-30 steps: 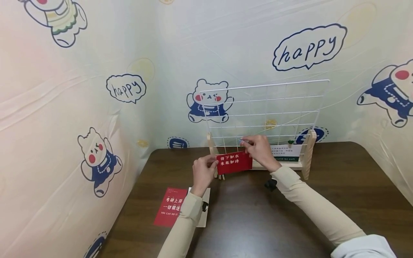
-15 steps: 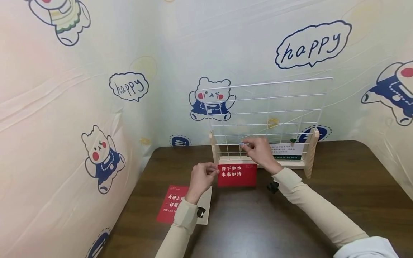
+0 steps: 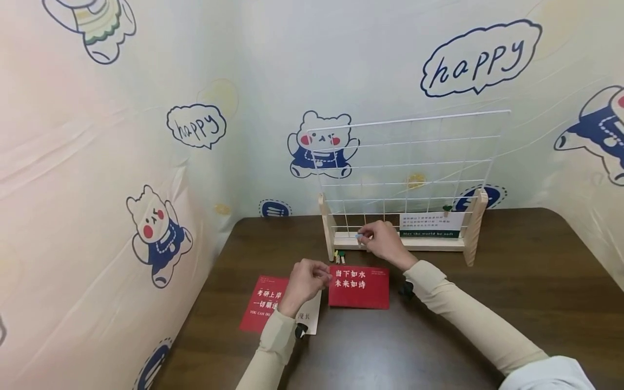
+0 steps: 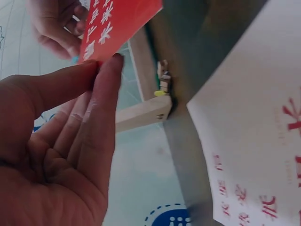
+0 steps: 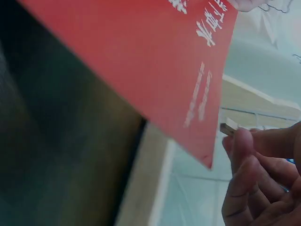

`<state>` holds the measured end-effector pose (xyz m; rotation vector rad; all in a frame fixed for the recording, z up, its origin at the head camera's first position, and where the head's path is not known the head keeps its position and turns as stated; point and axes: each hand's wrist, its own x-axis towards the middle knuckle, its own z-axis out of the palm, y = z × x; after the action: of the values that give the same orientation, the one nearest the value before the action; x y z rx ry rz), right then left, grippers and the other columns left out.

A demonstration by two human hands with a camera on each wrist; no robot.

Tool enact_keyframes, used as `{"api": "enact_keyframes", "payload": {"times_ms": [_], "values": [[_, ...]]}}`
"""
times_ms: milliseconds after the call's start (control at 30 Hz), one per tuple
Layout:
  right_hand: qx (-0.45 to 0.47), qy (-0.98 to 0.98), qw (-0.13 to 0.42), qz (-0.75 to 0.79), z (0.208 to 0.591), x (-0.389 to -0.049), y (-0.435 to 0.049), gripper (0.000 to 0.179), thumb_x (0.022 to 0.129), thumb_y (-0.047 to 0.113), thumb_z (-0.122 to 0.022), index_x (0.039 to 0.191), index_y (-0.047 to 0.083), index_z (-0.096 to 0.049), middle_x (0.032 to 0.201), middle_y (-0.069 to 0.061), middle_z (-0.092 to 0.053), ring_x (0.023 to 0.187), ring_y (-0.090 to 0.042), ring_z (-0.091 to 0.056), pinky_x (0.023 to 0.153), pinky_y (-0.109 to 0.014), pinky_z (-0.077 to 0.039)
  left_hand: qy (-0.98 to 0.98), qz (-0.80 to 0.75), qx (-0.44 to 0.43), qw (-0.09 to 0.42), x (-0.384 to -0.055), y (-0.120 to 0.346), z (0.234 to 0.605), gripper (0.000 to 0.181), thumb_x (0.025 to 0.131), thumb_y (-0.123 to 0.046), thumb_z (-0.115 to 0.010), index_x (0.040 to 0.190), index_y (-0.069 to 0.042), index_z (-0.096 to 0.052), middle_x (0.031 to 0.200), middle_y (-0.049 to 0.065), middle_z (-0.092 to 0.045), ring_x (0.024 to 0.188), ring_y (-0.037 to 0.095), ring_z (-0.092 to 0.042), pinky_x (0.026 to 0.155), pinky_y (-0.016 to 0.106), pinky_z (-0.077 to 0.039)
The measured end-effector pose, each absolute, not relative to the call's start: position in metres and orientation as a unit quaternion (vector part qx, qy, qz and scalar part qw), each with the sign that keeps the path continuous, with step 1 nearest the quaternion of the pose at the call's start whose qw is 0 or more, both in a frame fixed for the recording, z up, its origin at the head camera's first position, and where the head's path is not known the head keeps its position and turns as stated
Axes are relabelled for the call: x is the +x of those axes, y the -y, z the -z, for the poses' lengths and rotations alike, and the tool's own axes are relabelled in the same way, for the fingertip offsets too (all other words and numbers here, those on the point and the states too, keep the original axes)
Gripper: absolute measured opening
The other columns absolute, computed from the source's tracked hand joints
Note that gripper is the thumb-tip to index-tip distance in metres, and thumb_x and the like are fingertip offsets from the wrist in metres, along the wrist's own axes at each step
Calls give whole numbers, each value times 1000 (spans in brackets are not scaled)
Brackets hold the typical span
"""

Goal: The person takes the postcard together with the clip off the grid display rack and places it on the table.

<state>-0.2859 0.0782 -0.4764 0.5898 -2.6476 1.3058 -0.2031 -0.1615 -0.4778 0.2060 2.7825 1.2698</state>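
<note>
My left hand (image 3: pixel 303 284) pinches the left edge of a red card (image 3: pixel 359 295) with white Chinese writing, between thumb and forefinger. In the left wrist view the card (image 4: pixel 120 23) slants up from those fingertips. My right hand (image 3: pixel 387 246) is behind the card, close to the lower part of a white wire grid rack (image 3: pixel 409 120). It pinches a small wooden clothespin (image 5: pixel 229 127), apart from the card's corner in the right wrist view. A bit of light blue shows on the clothespin in the head view.
A white and green card (image 3: pixel 431 223) hangs on the rack's lower right, under a green-topped clip (image 3: pixel 447 208). Several small clothespins (image 3: pixel 339 257) lie by the rack's left wooden foot (image 3: pixel 327 227). Another red card (image 3: pixel 265 303) and a cream card (image 3: pixel 312 314) lie on the brown table (image 3: pixel 414 346).
The red card has come down and away from the rack, out from beside my right hand. My left hand has lowered with it; the right hand has dropped slightly, keeping its pinch.
</note>
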Motion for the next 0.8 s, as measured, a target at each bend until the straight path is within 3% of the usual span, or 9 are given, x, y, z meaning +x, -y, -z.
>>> {"api": "enact_keyframes", "payload": {"times_ms": [133, 333, 600, 800], "values": [[178, 885, 30, -428, 491, -292, -64, 13, 94, 7, -73, 100, -2, -79, 83, -12, -80, 56, -10, -70, 62, -27, -58, -914, -397, 56, 63, -207, 164, 483, 4, 91, -4, -77, 92, -1, -80, 80, 10, -79, 64, 15, -74, 59, 27, -61], [165, 894, -8, -417, 506, -300, -55, 9, 91, 8, -76, 94, 0, -80, 72, -7, -78, 55, -15, -72, 68, -29, -59, -917, -385, 35, 92, -215, 165, 492, 7, 90, -6, -78, 85, -3, -81, 72, 7, -77, 60, 13, -72, 56, 25, -60], [159, 874, -37, -458, 518, -305, -51, 6, 90, -1, -74, 93, -5, -78, 74, -14, -78, 55, -19, -73, 48, -25, -56, -935, -343, 21, 90, -220, 161, 495, 14, 90, -12, -79, 78, -6, -80, 67, 3, -74, 56, 11, -68, 57, 26, -58], [163, 849, -43, -501, 521, -301, -49, 8, 90, -5, -73, 96, -10, -77, 77, -19, -78, 57, -22, -74, 51, -26, -59, -944, -316, 9, 92, -218, 163, 500, 19, 91, -15, -80, 73, -7, -78, 63, 1, -72, 54, 10, -65, 54, 24, -53]]}}
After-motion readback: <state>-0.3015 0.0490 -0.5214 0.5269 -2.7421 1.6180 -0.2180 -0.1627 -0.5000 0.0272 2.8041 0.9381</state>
